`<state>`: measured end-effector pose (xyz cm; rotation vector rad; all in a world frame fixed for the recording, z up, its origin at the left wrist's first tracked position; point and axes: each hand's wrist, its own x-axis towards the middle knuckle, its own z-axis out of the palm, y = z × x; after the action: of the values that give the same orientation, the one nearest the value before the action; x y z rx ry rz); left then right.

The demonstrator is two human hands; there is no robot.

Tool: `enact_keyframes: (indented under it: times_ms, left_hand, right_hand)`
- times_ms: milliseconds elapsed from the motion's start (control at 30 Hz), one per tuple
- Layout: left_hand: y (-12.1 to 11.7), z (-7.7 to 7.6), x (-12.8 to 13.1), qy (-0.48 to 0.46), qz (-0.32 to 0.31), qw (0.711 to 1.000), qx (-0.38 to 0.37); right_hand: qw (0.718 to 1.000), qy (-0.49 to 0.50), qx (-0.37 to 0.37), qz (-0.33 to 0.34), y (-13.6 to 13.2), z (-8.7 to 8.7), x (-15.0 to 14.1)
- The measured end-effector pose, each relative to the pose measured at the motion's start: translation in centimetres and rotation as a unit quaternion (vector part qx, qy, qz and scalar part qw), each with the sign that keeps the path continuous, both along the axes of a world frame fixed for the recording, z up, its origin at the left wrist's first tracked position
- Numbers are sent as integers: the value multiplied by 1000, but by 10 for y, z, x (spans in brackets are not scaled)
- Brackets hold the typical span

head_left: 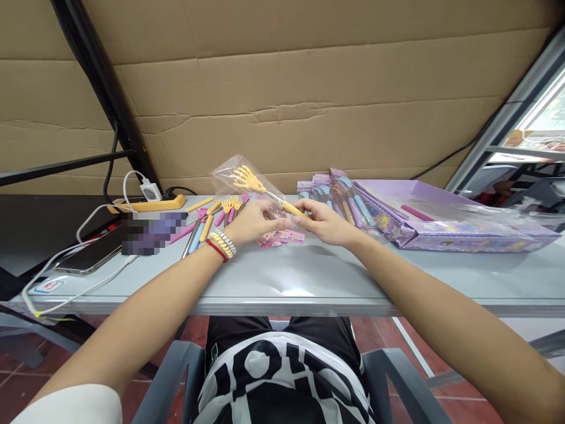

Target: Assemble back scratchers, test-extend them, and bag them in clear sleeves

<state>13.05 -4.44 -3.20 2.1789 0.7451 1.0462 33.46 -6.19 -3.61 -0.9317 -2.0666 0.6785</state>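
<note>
A yellow hand-shaped toy stick (251, 179) lies inside a clear plastic sleeve (229, 171), held tilted above the grey table (309, 282). My left hand (256, 221) pinches the open end of the sleeve. My right hand (324, 222) pinches the yellow handle end (293, 209) that sticks out. Pink paper labels (282, 237) lie on the table just under both hands. A wrist with bead and coil bracelets (222, 243) belongs to my left arm.
Loose yellow, pink and blue hand sticks (212, 221) lie left of my hands. Packed sticks (339, 197) and a purple box (441, 224) sit to the right. A phone (95, 253), charger cables and a yellow power strip (150, 205) are at the left. Cardboard covers the wall behind.
</note>
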Motion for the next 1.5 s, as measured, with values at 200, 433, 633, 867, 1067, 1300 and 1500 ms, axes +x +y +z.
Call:
enact_keyframes:
  times_ms: [200, 433, 633, 867, 1067, 1300, 1500]
  left_hand:
    - [7, 7, -5, -259, 2, 960, -108]
    - [6, 15, -7, -340, 19, 931, -129]
    - [5, 10, -2, -321, 35, 936, -141]
    - [0, 3, 6, -275, 20, 948, -160]
    - [-3, -4, 11, -192, -6, 966, -171]
    - [-4, -1, 10, -115, -29, 980, -162]
    - [3, -4, 3, -143, -16, 973, -179]
  right_hand:
    - [999, -21, -3, -30, 1, 2, 4]
    - [996, -57, 9, -64, 0, 1, 8]
    - [991, -101, 0, -88, -8, 3, 3]
    - [990, -114, 9, -82, -13, 4, -5]
    - [995, -82, -5, -57, -13, 2, -4]
    - [998, 22, -56, -16, -7, 1, -2]
    - [995, 36, -73, -53, -5, 6, -3]
